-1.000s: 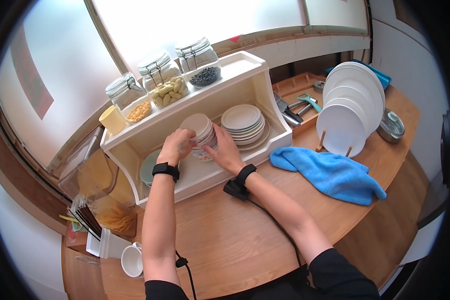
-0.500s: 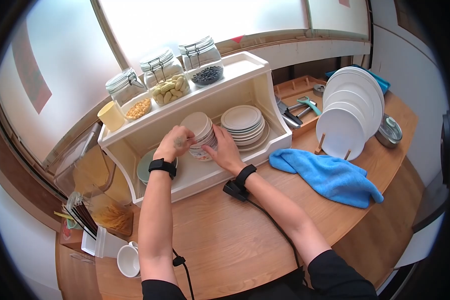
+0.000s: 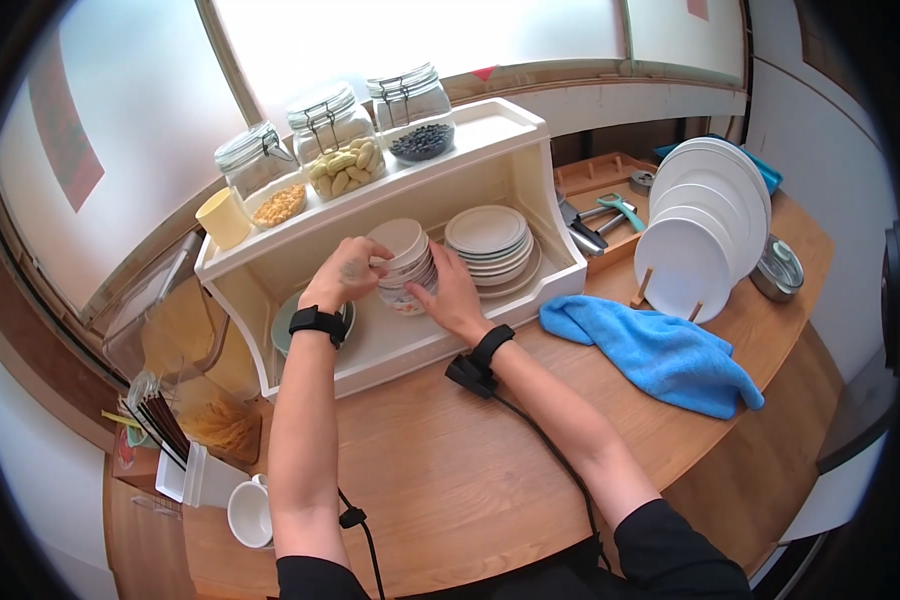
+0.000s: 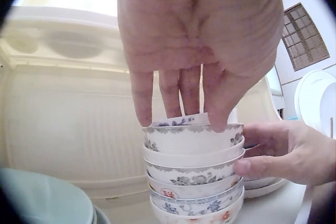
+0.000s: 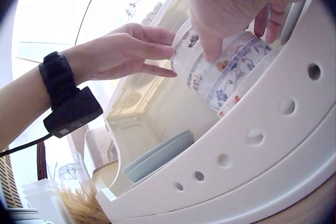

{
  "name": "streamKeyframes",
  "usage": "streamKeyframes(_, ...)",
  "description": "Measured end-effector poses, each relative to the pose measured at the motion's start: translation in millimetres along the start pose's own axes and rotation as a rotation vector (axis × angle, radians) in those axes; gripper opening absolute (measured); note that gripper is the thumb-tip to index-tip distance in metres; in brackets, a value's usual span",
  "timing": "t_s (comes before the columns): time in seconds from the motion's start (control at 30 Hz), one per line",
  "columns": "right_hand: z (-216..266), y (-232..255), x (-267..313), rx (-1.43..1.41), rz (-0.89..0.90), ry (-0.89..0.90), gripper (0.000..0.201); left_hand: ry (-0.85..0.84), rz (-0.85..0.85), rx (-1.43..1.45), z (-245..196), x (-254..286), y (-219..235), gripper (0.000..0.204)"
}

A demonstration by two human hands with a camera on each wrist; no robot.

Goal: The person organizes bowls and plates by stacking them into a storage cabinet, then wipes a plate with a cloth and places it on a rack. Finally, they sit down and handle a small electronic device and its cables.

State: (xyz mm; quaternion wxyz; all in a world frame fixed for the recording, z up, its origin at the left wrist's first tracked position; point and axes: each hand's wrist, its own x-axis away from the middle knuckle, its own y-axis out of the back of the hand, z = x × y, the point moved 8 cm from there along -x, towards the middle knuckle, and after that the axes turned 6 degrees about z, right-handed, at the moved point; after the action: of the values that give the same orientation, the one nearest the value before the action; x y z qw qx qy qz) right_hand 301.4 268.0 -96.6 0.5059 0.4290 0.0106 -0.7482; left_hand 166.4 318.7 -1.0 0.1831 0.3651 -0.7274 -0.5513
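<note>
A stack of small patterned bowls [image 4: 197, 176] stands inside the cream shelf unit [image 3: 370, 365]. My left hand [image 3: 348, 277] comes down from above and pinches the top bowl [image 4: 191, 139] by its rim, thumb on the near side and fingers farther back. Lower down, my right hand [image 3: 458, 297] grips the stack's right side, with its thumb in front and its fingers behind, partly hidden. Blue, grey and red floral prints show on the bowls in the left wrist view. To the right of them sits a pile of small plates [image 3: 487, 235].
Pale green dishes [image 5: 160, 155] lie at the unit's left end. Glass jars [image 3: 338, 150] and a yellow cup [image 3: 224, 220] stand on top. A blue cloth [image 3: 655, 355], racked white plates [image 3: 682, 265] and a white mug [image 3: 251, 515] are on the table. Cables trail from both wrists.
The head view has shifted slightly, so the shelf appears a little farther right. Both hands keep nearly the same hold on the bowls.
</note>
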Motion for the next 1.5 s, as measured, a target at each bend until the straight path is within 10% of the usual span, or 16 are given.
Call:
streamKeyframes(0.43,12.4,8.2,-9.7,-0.043,0.014,0.047,0.073,0.006,-0.252,0.298,30.0,13.4,-26.4,0.106)
streamKeyframes(1.3,11.3,26.0,-28.7,-0.07,-0.021,0.032,0.07,0.097,-0.42,0.419,53.7,21.0,-40.8,0.109)
streamKeyframes(1.5,40.4,8.8,-74.6,0.369,0.139,0.118,0.11,-0.076,-0.489,0.709,56.5,12.7,-52.8,0.099)
